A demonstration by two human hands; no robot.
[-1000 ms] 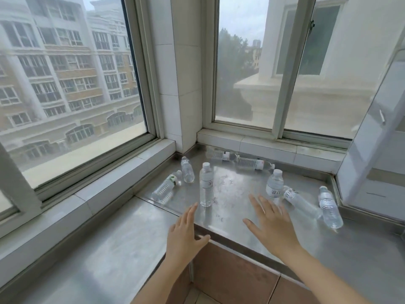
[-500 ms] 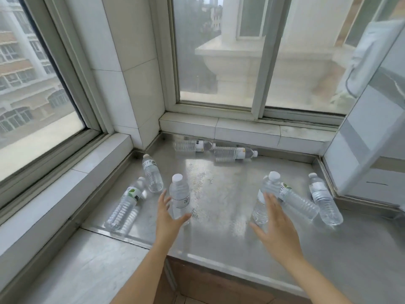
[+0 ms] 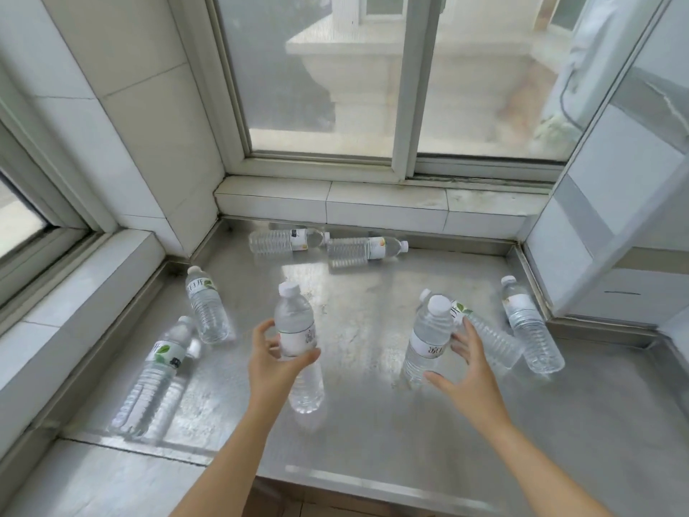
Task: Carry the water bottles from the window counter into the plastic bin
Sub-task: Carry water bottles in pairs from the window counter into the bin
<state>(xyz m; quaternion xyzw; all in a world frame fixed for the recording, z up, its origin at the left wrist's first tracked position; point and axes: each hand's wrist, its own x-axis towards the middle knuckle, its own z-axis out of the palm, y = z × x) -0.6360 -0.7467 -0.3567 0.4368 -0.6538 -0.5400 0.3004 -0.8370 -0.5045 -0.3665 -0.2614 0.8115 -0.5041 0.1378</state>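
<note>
Several clear water bottles with white caps are on the steel window counter (image 3: 373, 434). My left hand (image 3: 274, 363) is wrapped around the middle of one upright bottle (image 3: 293, 322), thumb in front. My right hand (image 3: 468, 367) cups a second upright bottle (image 3: 428, 333) from its right side, fingers spread and touching the label, thumb apart near its base. Other bottles lie flat: two at the left (image 3: 156, 371) (image 3: 207, 307), two at the back (image 3: 281, 241) (image 3: 363, 248), two at the right (image 3: 529, 326) (image 3: 492, 343). No plastic bin is in view.
Tiled sills (image 3: 384, 208) and window frames border the counter at the back and left. A white panel (image 3: 596, 225) walls the right side. The counter's front edge (image 3: 373, 486) runs below my forearms, with tiled floor beneath.
My view has dropped closer to the counter. My left hand has closed around the left upright bottle, and my right hand has reached the side of the right upright bottle.
</note>
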